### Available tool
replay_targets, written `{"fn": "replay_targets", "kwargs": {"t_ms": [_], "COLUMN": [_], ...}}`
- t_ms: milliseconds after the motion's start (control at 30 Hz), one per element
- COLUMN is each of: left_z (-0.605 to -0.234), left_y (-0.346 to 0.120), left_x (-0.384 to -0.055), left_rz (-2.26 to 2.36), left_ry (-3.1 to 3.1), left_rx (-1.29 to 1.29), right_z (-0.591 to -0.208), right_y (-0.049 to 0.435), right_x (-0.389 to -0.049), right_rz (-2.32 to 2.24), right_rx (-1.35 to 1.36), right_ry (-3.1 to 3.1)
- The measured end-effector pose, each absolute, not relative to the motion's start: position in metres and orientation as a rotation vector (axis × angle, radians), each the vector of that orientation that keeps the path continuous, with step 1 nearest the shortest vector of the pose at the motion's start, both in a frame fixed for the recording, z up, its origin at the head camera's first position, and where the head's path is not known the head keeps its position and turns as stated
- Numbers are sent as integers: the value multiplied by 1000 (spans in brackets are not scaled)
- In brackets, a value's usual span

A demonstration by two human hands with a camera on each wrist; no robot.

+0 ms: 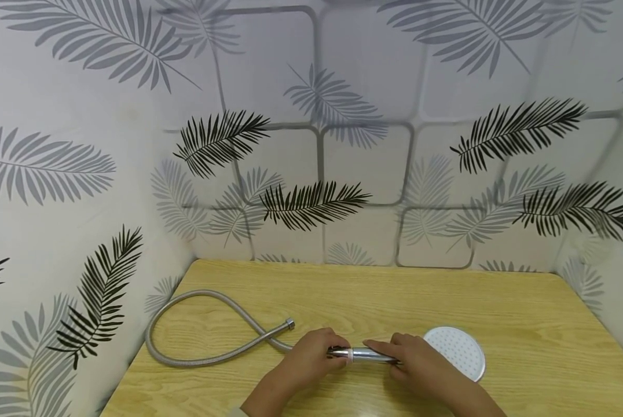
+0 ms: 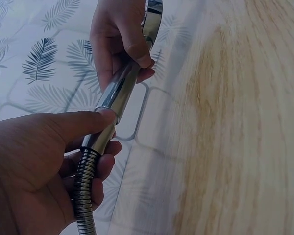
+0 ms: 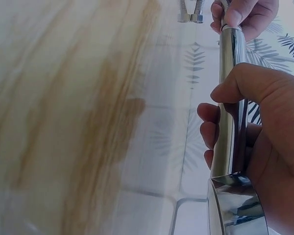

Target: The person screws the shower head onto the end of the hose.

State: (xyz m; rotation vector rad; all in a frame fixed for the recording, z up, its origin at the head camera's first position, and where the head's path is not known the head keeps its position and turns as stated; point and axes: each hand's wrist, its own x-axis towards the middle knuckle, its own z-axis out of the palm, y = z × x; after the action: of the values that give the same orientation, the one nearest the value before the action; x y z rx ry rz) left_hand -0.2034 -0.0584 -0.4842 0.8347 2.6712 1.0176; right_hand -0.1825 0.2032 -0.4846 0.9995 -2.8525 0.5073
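Note:
A chrome shower head has a round white spray face (image 1: 457,350) turned up, right of my hands. My right hand (image 1: 421,365) grips its handle (image 3: 229,132), fingers curled round it below the head. My left hand (image 1: 311,358) holds the smooth chrome end fitting (image 2: 97,139) of the ribbed metal shower hose (image 1: 207,363), thumb pressed where fitting and handle end meet. In the left wrist view, the fitting and handle stand nearly in line, with a slight bend at the joint. My left fingers partly hide the fitting in the head view.
The hose loops across the left of the wooden table (image 1: 541,347), crossing itself near its free end nut (image 1: 290,323). Leaf-patterned walls (image 1: 363,231) rise behind the table and along both sides.

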Motion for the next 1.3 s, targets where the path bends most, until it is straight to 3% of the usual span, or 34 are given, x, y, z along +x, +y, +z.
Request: {"fn": "replay_targets", "kwargs": {"t_ms": [1300], "left_z": [-481], "left_y": [-59], "left_x": [-200], "left_rz": [859], "left_ry": [2648], "left_rx": [907], "right_z": [-483], "right_y": [200], "right_x": [-180], "right_rz": [470], "right_rx": [1023], "right_ry": [-2866]}}
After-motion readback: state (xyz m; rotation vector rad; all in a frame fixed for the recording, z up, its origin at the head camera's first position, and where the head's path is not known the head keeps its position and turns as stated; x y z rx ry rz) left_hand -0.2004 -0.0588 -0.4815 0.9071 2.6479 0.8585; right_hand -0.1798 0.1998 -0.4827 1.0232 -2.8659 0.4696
